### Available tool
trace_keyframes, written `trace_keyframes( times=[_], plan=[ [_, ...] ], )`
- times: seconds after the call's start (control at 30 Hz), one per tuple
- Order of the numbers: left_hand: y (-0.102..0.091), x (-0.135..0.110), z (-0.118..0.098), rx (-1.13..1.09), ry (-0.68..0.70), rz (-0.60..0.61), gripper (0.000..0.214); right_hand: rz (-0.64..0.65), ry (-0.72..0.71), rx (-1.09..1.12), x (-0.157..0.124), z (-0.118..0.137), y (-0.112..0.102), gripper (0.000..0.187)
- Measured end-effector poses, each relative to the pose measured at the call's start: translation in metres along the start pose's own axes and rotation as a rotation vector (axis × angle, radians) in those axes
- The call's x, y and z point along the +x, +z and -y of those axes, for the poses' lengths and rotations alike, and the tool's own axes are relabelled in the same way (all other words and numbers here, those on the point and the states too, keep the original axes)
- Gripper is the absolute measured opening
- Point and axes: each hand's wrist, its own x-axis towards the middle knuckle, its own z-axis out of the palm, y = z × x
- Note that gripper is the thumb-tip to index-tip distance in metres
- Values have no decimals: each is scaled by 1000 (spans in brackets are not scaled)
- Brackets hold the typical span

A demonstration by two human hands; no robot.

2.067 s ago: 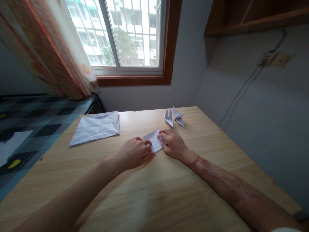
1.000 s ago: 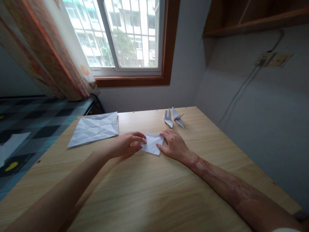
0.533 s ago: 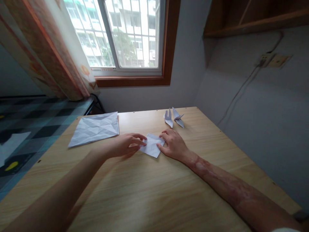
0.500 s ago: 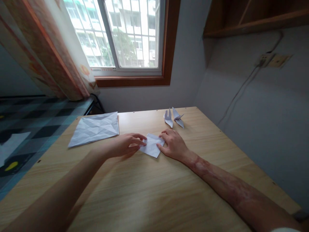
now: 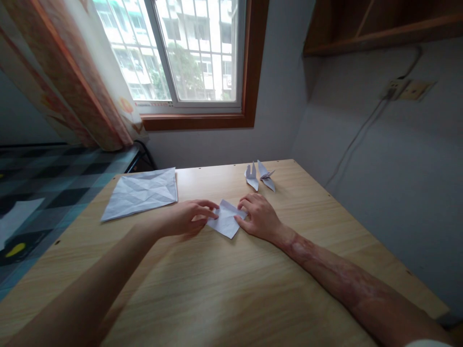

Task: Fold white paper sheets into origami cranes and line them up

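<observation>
From the head view, I see a small, creased, four-cornered piece of white paper [image 5: 227, 222] lying on the pale wood-grained counter [image 5: 202, 289]. The left hand [image 5: 188, 217] touches it at nine o'clock and the right hand [image 5: 261, 217] at three, fingers loosely bent; whether either pair pinches, I can't tell. Two pointed white folded-paper figures [image 5: 266, 178] sit toward one o'clock, crinkled white paper sheets [image 5: 144, 193] toward ten.
</observation>
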Motion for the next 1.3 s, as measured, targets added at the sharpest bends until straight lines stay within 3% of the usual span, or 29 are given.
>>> trace_keyframes(
  times=[0.3, 0.53, 0.87, 1.07, 1.3],
  plan=[
    [-2, 1, -10, 101, 13, -18, 38, -46, 7, 117, 1, -5, 2, 10],
    [1, 5, -25, 143, -9, -59, 22, -44, -82, 348, 2, -6, -2, 20],
    [33, 12, -8, 98, 95, -328, 23, 163, -318, 378, 2, -1, -15, 16],
    [39, 12, -4, -7, 110, -380, 14, 247, -315, 285, 2, 5, -15, 40],
    [25, 5, -10, -145, 159, -300, 20, 327, -347, 149, 1, 10, -20, 68]
  ],
)
